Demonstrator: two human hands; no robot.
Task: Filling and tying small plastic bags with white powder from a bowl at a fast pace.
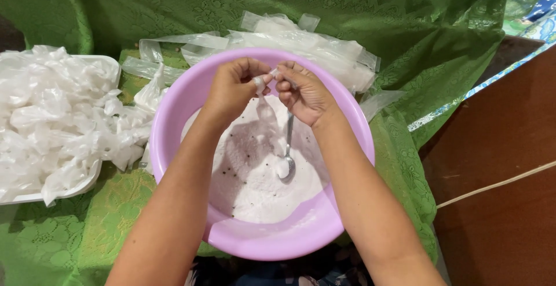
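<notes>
Small plastic bag [265, 97] over lilac basin [174, 124] of white powder [249, 176].
Left hand [234, 86] pinches bag mouth; right hand [304, 92] grips it plus spoon [286, 152].

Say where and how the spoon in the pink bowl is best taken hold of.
Probably by the upper handle of the spoon, from above: its scoop sits in the white powder of the bowl, while the thin handle rises free towards the right hand.

One cam only, head-worn, looking steeply down and close over the round lilac plastic basin [174, 118]; forearms enter from the bottom edge.
</notes>
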